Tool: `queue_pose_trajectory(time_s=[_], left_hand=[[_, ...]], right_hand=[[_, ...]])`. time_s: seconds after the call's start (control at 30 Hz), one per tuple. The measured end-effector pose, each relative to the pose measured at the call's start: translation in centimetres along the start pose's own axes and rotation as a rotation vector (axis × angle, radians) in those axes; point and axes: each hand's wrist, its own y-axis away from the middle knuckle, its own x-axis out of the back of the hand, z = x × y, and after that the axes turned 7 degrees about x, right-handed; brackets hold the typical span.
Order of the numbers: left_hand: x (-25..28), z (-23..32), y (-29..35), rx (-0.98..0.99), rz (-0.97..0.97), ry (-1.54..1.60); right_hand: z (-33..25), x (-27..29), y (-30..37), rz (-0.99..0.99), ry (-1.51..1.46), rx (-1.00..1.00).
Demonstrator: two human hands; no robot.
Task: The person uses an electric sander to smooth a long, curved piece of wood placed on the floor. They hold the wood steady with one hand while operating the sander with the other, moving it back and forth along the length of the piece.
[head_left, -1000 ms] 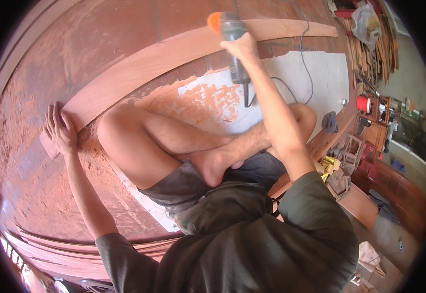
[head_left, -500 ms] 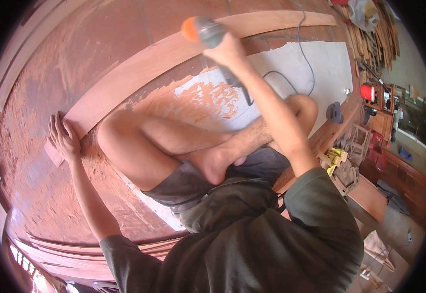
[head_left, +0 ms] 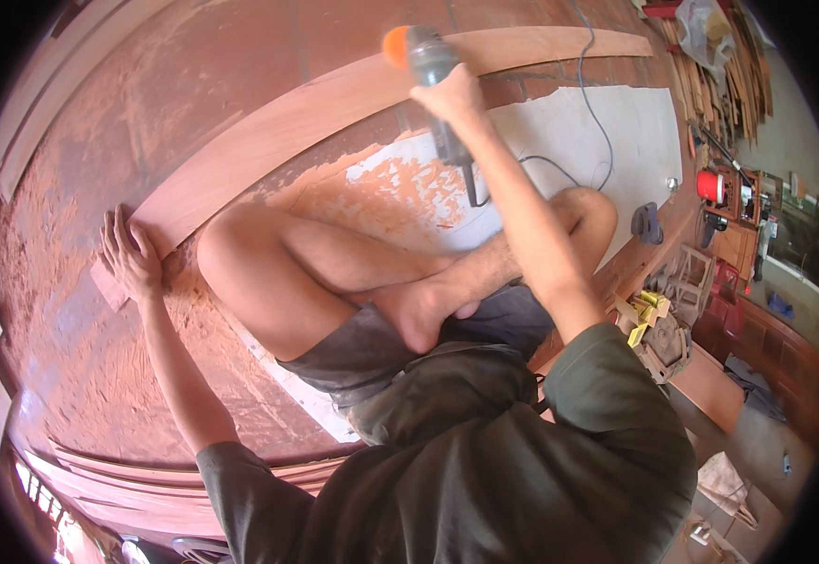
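Observation:
A long, pale reddish wooden board [head_left: 287, 127] runs across the floor beyond my crossed legs, looking curved in this view. My left hand [head_left: 134, 263] lies flat on its near left end, fingers stretched out, holding nothing. In my right hand [head_left: 452, 96] is a grey angle grinder [head_left: 431, 58] with an orange disc [head_left: 396, 45] at its head. The fingers wrap round its body, over the board's right half. The disc is blurred, and I cannot tell whether it touches the wood. A dark cord [head_left: 548, 162] trails from the grinder's rear end to the right.
Reddish sawdust covers the floor [head_left: 71, 348] and part of a white sheet [head_left: 616, 122]. Stacked boards [head_left: 184, 479] lie at the lower left. Thin wood strips [head_left: 743, 70] lean at the far right. Below them are a red container [head_left: 710, 185], a sandal [head_left: 647, 224] and small wooden frames [head_left: 691, 273].
My right hand and the grinder have shifted slightly right along the board, and the grinder's body looks more upright. The left hand stays pressed on the board's end. The whole view has shifted a little.

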Motion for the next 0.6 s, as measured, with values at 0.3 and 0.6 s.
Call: queue_pose_trajectory(time_s=[0.3, 0.6], left_hand=[[0.1, -0.1, -0.1, 0.008, 0.002, -0.045], [0.0, 0.5, -0.1, -0.004, 0.0, -0.014]], right_hand=[[-2.9, -2.2, 7.2, -0.193, -0.009, 0.1], [-6.3, -3.6, 10.5, -0.203, -0.008, 0.227]])
